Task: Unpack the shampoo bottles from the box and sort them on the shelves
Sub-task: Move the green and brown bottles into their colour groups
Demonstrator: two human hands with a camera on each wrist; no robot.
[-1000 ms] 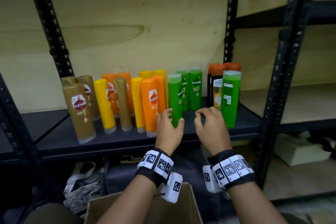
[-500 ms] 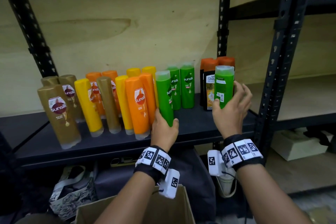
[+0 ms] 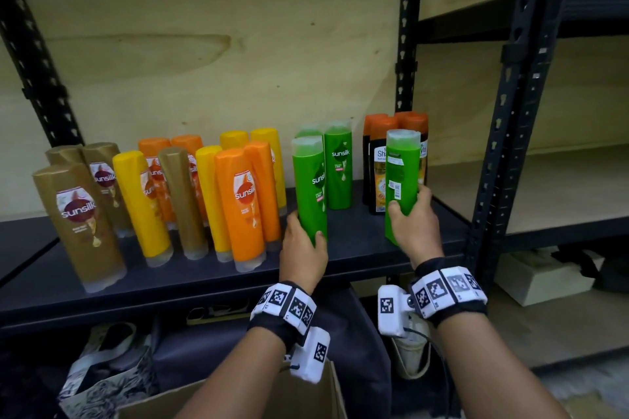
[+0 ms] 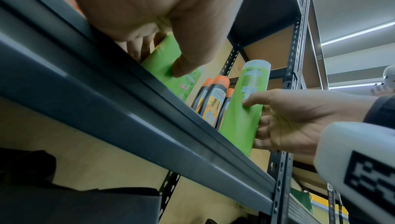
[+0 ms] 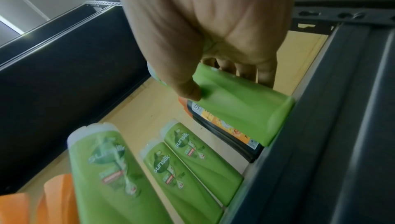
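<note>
Both hands hold green bottles on the dark shelf (image 3: 357, 241). My left hand (image 3: 303, 245) grips the foot of a green Sunsilk bottle (image 3: 309, 180) standing beside the orange ones; its thumb (image 4: 188, 65) presses the bottle's front. My right hand (image 3: 413, 224) grips a second green bottle (image 3: 401, 177), turned with its back label toward me, in front of the black bottles with orange caps (image 3: 379, 163). In the right wrist view the thumb (image 5: 188, 90) and fingers wrap that bottle (image 5: 239, 106). Two more green bottles (image 3: 338, 163) stand behind.
Brown (image 3: 80, 214), yellow (image 3: 141, 201) and orange (image 3: 240, 204) bottles fill the shelf's left half. The open cardboard box (image 3: 245, 398) sits below my arms. A black upright (image 3: 503, 133) bounds the shelf on the right; a bare wooden shelf (image 3: 558, 187) lies beyond it.
My right hand has closed around the right green bottle, which it was only reaching beside before. The left hand keeps its hold on the left green bottle. The view has shifted closer.
</note>
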